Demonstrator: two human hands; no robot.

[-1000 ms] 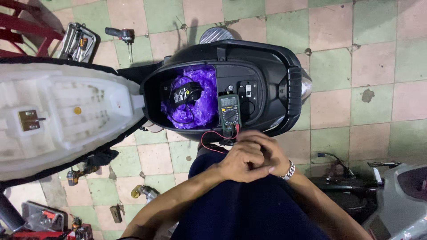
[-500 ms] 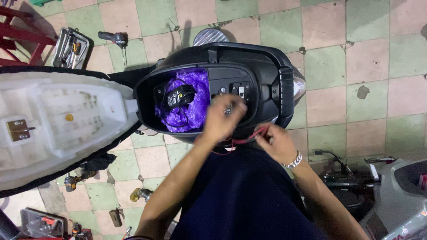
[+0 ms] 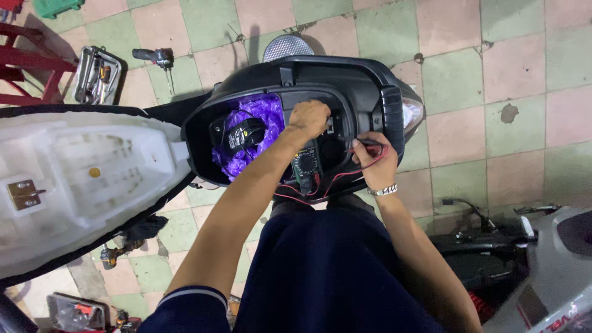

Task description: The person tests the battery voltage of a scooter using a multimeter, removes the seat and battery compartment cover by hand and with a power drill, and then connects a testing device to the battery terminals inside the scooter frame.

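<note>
The multimeter (image 3: 304,168), dark-cased with a round dial, lies in the scooter's open under-seat compartment (image 3: 370,92), near its front edge beside a purple plastic bag (image 3: 246,111). The left hand (image 3: 309,118) is curled shut deep inside the compartment; what it grips is hidden. The right hand (image 3: 373,161) pinches the red test leads (image 3: 336,179) at the compartment's right edge.
</note>
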